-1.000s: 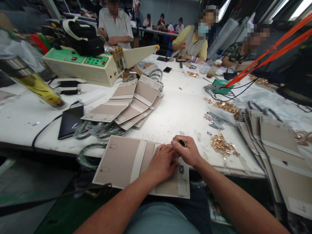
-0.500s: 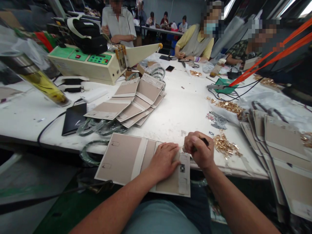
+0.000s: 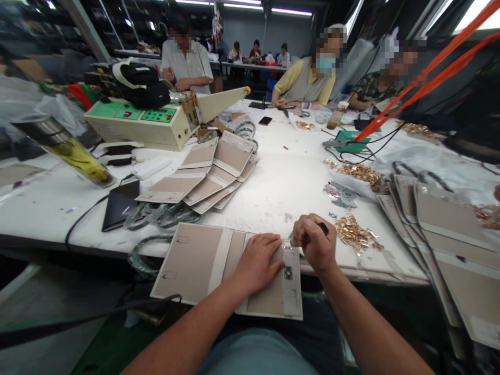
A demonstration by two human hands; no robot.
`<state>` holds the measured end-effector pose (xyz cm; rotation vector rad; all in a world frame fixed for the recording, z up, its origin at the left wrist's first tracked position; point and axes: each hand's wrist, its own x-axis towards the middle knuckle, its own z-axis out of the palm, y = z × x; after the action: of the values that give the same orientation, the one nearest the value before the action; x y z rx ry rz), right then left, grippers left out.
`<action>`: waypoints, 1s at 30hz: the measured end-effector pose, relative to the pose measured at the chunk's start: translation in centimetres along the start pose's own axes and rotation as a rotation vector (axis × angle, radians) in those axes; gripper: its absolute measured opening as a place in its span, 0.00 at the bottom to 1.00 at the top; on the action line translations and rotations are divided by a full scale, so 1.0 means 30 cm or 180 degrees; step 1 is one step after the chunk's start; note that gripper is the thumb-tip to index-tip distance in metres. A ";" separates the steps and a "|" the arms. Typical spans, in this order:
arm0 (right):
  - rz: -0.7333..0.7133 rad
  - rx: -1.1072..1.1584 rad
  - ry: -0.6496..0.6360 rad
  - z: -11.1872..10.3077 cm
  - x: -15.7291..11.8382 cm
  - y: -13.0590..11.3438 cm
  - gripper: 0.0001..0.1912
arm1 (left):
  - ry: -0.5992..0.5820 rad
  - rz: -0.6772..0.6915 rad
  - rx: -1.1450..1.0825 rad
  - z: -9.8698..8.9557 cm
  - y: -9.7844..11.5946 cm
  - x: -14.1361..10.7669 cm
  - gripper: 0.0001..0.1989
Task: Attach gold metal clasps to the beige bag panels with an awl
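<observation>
I see the left hand [image 3: 258, 261] at six o'clock of my head view, palm down on an unfolded beige panel [image 3: 193, 260]. At four o'clock, the right hand [image 3: 317, 242] grips a dark-ended tool [image 3: 324, 228] at the panel's far right corner. Gold metal clips [image 3: 355, 232] are heaped between three and four, a cream button-panel machine [image 3: 133, 131] sits at ten, a tilted flask [image 3: 80, 156] at nine.

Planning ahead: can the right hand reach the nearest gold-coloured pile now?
Probably yes: the gold-coloured pile lies beside the right hand, nothing visible between, though its grip on the dark-ended tool may hinder picking.
</observation>
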<state>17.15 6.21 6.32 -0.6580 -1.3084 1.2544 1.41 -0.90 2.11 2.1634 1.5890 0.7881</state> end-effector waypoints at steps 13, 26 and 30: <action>0.0131 -0.0611 -0.0221 0.003 0.007 0.035 0.21 | -0.0206 0.0334 0.0415 -0.009 0.056 -0.145 0.46; 0.0393 0.0149 0.0620 -0.042 -0.015 -0.047 0.18 | -0.0937 0.0520 0.0848 -0.051 0.085 -0.169 0.48; 0.0376 0.0198 0.0606 -0.048 -0.048 -0.028 0.23 | -0.0973 0.0528 0.0893 -0.056 0.084 -0.160 0.46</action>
<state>19.03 5.06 6.28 -0.7996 -1.0829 1.2885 1.25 -6.33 3.78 2.4937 1.4461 0.2665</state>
